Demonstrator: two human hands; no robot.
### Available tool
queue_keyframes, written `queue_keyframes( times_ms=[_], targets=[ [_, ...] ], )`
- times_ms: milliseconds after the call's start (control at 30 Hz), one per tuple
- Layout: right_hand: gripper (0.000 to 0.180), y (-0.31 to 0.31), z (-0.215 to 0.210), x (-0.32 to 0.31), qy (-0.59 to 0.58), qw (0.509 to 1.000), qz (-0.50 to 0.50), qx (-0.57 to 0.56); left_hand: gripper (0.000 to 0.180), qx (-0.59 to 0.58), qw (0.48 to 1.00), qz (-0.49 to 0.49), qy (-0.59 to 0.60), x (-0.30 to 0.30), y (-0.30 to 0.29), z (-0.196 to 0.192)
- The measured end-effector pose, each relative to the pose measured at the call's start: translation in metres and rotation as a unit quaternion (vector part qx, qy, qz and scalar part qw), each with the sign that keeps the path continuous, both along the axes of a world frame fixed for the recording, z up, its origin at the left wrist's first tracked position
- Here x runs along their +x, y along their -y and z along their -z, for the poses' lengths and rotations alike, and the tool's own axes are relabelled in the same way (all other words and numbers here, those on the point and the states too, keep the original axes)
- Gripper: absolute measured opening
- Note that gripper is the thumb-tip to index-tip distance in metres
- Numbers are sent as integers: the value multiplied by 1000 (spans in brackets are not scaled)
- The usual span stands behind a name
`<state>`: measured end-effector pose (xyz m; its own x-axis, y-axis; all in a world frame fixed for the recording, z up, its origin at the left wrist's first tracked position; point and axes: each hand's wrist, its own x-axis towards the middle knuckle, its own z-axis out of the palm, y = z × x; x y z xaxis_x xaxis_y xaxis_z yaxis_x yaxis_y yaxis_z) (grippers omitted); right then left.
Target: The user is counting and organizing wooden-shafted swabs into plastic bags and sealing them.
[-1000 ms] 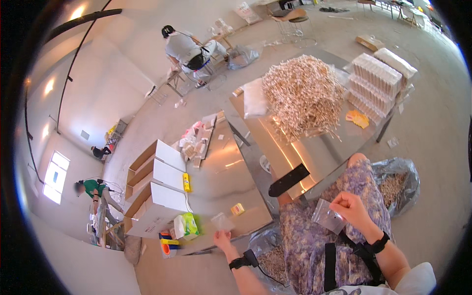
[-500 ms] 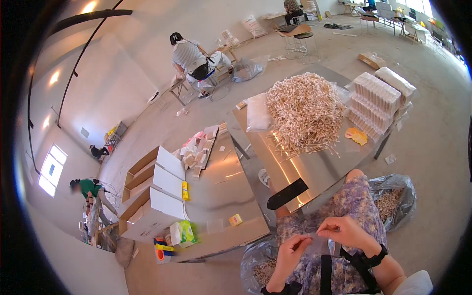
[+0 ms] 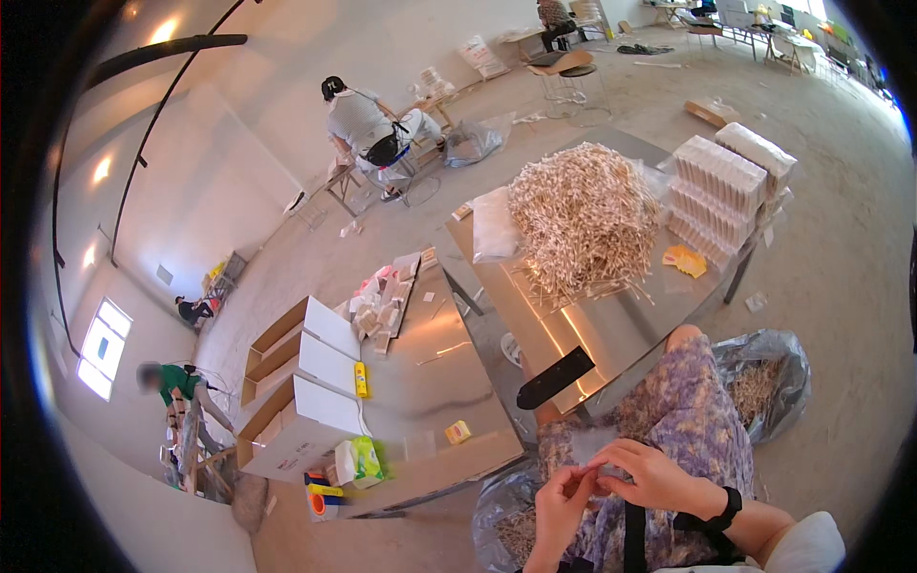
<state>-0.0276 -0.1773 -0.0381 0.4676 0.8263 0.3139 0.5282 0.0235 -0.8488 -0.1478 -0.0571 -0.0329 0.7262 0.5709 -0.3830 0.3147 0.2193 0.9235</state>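
Pinching a clear plastic bag (image 3: 591,443) with narrowed fingertips, the left hand (image 3: 565,498) and the right hand (image 3: 657,480) meet at its near edge in the lower right of the frame, with nothing else visible in either grip. The bag extends just beyond the fingers, over the patterned cloth (image 3: 702,401) of the lap; its mouth is too small to make out, so I cannot tell whether it is open. Film this thin could crease, cling to itself or split if the fingers pull unevenly, and a loose pinch could let it slip into the folds, where something transparent would be hard to spot. Above the lap, a dark strap-like piece (image 3: 556,378) seems to overhang the corner of the right worktop (image 3: 611,329); a knee brushing it might knock it down. Farther up that worktop, the heap of cotton swabs (image 3: 585,220) has ragged, sloping sides, so a bump could send sticks sliding. To its right, stacked white bundles (image 3: 712,196) rise in tiers near the edge and could topple from the same jolt. At lower centre, a small yellow box (image 3: 458,432) sits near the corner of the left worktop (image 3: 425,382), where a stray elbow could sweep it off.
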Motion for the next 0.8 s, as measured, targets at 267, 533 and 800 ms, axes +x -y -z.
queue_keyframes(
  times_ms=[267,533,800],
  targets=[
    [25,4,-9,1,-195,975,-62,-85,19,46,998,27,30,-17,-6,14],
    [20,14,-6,16,-262,958,-71,-97,13,146,981,78,104,-10,-5,8],
    [12,4,-1,4,54,996,69,6,19,103,994,23,42,-3,-3,10]
  ],
)
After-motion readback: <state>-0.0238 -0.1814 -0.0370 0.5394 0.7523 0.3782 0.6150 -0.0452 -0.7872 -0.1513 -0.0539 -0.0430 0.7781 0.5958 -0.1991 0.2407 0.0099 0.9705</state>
